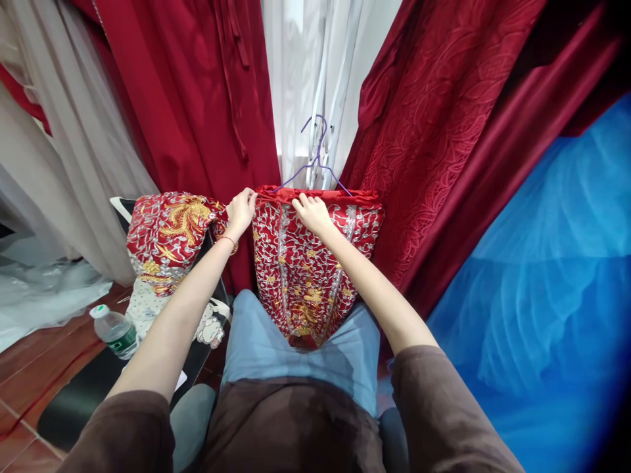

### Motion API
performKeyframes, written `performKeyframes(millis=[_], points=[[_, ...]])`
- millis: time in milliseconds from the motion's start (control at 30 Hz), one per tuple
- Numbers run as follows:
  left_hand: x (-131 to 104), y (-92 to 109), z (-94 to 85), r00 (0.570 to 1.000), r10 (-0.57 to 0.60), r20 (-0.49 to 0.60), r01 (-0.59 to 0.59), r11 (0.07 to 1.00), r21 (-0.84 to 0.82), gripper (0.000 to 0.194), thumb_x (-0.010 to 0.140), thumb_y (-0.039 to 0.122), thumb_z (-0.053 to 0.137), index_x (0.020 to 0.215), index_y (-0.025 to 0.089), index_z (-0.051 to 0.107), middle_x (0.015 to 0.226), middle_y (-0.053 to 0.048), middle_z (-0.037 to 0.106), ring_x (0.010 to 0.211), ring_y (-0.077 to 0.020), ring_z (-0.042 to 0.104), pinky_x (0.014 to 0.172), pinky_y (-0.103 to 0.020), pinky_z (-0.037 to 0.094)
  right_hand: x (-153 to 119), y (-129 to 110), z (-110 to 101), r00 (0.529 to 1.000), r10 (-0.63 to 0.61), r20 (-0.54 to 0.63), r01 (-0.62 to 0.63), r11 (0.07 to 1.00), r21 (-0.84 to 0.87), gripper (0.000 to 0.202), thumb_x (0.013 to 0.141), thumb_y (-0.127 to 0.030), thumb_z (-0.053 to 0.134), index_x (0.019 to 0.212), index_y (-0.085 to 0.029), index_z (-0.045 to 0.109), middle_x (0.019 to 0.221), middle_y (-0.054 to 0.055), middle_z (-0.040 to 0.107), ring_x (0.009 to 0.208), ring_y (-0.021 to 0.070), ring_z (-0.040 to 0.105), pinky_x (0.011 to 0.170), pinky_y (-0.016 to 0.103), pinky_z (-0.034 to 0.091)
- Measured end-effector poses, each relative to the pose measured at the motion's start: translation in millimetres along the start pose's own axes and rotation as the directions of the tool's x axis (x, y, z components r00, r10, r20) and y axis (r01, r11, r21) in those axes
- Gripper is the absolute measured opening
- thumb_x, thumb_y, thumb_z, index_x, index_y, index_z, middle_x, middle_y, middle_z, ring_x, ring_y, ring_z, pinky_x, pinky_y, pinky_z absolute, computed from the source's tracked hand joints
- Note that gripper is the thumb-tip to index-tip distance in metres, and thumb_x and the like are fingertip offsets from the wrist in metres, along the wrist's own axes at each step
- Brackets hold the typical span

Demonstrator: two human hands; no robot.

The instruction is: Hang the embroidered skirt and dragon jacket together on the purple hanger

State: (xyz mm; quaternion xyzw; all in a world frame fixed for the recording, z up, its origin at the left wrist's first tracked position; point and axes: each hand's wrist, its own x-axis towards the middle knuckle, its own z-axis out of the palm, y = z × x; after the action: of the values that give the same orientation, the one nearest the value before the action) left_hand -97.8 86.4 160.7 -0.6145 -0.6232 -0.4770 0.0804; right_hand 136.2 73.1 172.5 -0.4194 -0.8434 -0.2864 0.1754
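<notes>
A red embroidered skirt [310, 263] with silver and gold patterns hangs before my lap, its plain red waistband [359, 196] along the top. The purple hanger [318, 151] rises behind that band, its lower part hidden by the cloth. At the band's left end, my left hand [240, 211] pinches a thin red tie [269, 197] stretched toward the other hand. My right hand [313, 213] is closed over the waistband near its middle, fingers curled on the red cloth and the tie. Left of the skirt lies a matching embroidered garment [170, 230] with a gold dragon.
A water bottle [114, 332] stands on a black chair [83, 394] at left, near a pale spotted cloth [145, 309]. Red gowns [187, 85] and a lace one [428, 131] hang ahead. Blue tulle [532, 295] fills the right; clear plastic [44, 299] lies at left.
</notes>
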Motion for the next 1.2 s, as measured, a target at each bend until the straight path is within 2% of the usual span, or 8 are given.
performKeyframes(millis=[133,300,533,733,867,1033,1100,1200], points=[[-5.6,-0.3,-0.3,0.999,0.045,0.023,-0.046,0.997,0.060,0.030,0.103,0.041,0.046,0.110,0.024,0.069,0.107,-0.012,0.076,0.098,-0.0291,0.069,0.078,-0.032,0.041,-7.0,-13.4,-4.1,0.979,-0.202,-0.025,0.203,0.979,0.018,0.036,0.099,-0.009,0.034,0.124,-0.008,0.059,0.119,0.021,0.067,0.102,0.0281,0.061,0.094,0.041,0.037],[-10.7,-3.1,0.3,0.997,0.070,0.015,-0.071,0.996,0.059,0.033,0.104,0.041,0.043,0.114,0.023,0.069,0.109,-0.012,0.076,0.098,-0.0285,0.069,0.078,-0.031,0.040,-8.1,-22.2,-4.6,0.950,-0.311,-0.020,0.311,0.944,0.107,0.027,0.097,-0.009,0.040,0.117,-0.009,0.058,0.132,0.022,0.062,0.111,0.0267,0.060,0.093,0.038,0.039],[-11.7,-9.2,-6.9,0.990,0.140,-0.022,-0.139,0.989,0.039,0.031,0.104,0.041,0.045,0.111,0.024,0.070,0.105,-0.009,0.077,0.095,-0.0255,0.069,0.072,-0.028,0.037,-1.5,13.0,-7.3,0.995,-0.084,0.058,0.085,0.996,-0.025,0.035,0.096,-0.007,0.035,0.122,-0.003,0.058,0.104,0.021,0.070,0.097,0.0290,0.064,0.091,0.040,0.036],[-1.6,-4.8,-12.6,0.979,0.205,0.019,-0.206,0.973,0.106,0.034,0.104,0.042,0.042,0.108,0.024,0.071,0.102,-0.010,0.076,0.095,-0.0261,0.068,0.071,-0.030,0.037,0.8,33.6,-15.8,0.983,-0.176,0.050,0.182,0.974,-0.134,0.041,0.097,-0.003,0.027,0.120,-0.003,0.060,0.101,0.020,0.069,0.088,0.0265,0.062,0.092,0.041,0.033],[13.4,0.4,-25.7,0.969,0.231,0.090,-0.241,0.962,0.127,0.031,0.102,0.040,0.045,0.106,0.023,0.071,0.105,-0.010,0.073,0.102,-0.0275,0.066,0.080,-0.032,0.044,1.8,42.3,-20.2,0.992,-0.128,0.018,0.129,0.982,-0.136,0.041,0.096,-0.003,0.028,0.121,-0.004,0.060,0.102,0.020,0.069,0.089,0.0263,0.061,0.091,0.041,0.033],[31.4,2.8,-38.9,0.887,0.405,0.223,-0.409,0.912,-0.029,0.030,0.094,0.027,0.051,0.118,0.021,0.068,0.126,-0.011,0.064,0.115,-0.0269,0.061,0.099,-0.038,0.048,-10.8,55.4,-23.0,0.997,-0.073,-0.035,0.071,0.996,-0.049,0.033,0.099,-0.022,0.038,0.120,-0.009,0.059,0.118,0.020,0.067,0.107,0.0303,0.058,0.092,0.041,0.035],[36.5,3.3,-35.6,0.857,0.447,0.255,-0.441,0.893,-0.084,0.041,0.089,0.019,0.050,0.127,0.021,0.065,0.136,-0.011,0.058,0.126,-0.0269,0.056,0.109,-0.041,0.044,-19.4,67.7,-27.0,0.998,-0.047,-0.036,0.045,0.998,-0.043,0.039,0.098,-0.032,0.041,0.125,-0.007,0.055,0.122,0.021,0.065,0.109,0.0317,0.057,0.094,0.043,0.035],[44.2,4.0,-23.2,0.822,0.435,0.368,-0.453,0.890,-0.040,0.041,0.082,0.017,0.054,0.120,0.022,0.069,0.141,-0.010,0.054,0.134,-0.0301,0.048,0.116,-0.045,0.039,-33.5,96.5,-39.2,1.000,-0.006,0.010,0.007,0.997,-0.078,0.047,0.097,-0.040,0.046,0.127,-0.005,0.054,0.121,0.023,0.064,0.110,0.0331,0.056,0.097,0.046,0.036]])
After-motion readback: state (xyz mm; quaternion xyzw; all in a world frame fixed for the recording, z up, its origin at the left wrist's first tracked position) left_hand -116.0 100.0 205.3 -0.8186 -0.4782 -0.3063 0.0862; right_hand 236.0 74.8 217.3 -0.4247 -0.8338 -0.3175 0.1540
